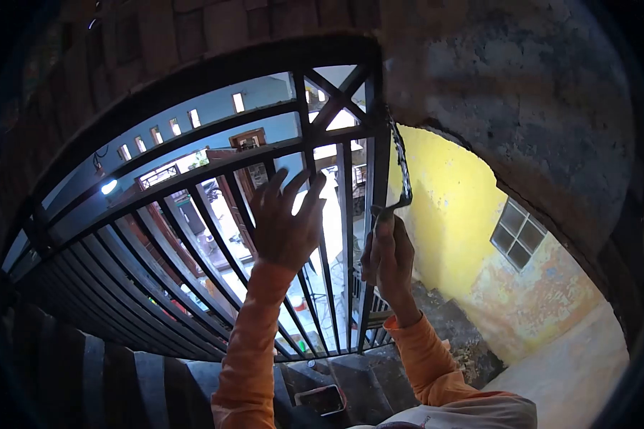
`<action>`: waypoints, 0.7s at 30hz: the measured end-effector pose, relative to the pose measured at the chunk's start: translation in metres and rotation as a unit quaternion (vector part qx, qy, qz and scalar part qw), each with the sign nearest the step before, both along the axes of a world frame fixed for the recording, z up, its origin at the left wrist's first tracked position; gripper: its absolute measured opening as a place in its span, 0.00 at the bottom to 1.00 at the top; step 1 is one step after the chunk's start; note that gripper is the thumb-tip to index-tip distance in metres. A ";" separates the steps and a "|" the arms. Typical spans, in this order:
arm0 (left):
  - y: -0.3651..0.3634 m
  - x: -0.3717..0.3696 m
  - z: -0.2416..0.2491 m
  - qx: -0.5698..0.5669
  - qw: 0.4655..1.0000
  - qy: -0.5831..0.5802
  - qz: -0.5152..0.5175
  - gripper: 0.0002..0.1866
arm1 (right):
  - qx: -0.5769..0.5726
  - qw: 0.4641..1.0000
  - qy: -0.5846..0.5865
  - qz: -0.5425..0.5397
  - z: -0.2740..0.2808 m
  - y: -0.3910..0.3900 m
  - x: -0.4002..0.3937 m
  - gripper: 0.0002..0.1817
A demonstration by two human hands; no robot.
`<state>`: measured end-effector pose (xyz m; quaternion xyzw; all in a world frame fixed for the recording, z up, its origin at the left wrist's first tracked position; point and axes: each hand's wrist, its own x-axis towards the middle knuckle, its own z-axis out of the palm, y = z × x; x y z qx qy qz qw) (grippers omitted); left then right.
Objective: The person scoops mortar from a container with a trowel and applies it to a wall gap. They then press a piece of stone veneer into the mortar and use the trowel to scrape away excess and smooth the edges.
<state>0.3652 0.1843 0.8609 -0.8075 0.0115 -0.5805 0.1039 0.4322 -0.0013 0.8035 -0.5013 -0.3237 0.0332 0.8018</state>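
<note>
My left hand (290, 222) is raised with fingers spread and holds nothing. It overlaps the upright bars of a dark metal grille (225, 159), its fingertips just under a horizontal rail. Beside the grille's right post, my right hand (391, 259) is closed around the handle of a small paint roller (402, 166). The roller's bent arm leaves the fist by the thumb, and its narrow, dark, glossy head points up along the gap between post and wall. The handle is mostly hidden in my fingers.
Below the grille, a small tray (320, 400) with dark contents sits on the dark ledge. A rough wall (501, 86) edges the opening at right, with a yellow wall (444, 207) and paned window (519, 234) beyond. A lit room shows through the bars.
</note>
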 end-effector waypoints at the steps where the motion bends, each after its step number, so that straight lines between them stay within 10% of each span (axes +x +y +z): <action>1: -0.003 0.009 0.007 0.037 0.999 -0.001 0.023 0.26 | 0.029 0.999 0.018 0.024 0.002 0.006 0.002 0.22; 21: 0.018 0.080 0.075 0.146 0.987 -0.028 -0.063 0.25 | 0.178 0.974 0.138 0.003 -0.001 0.067 0.000 0.20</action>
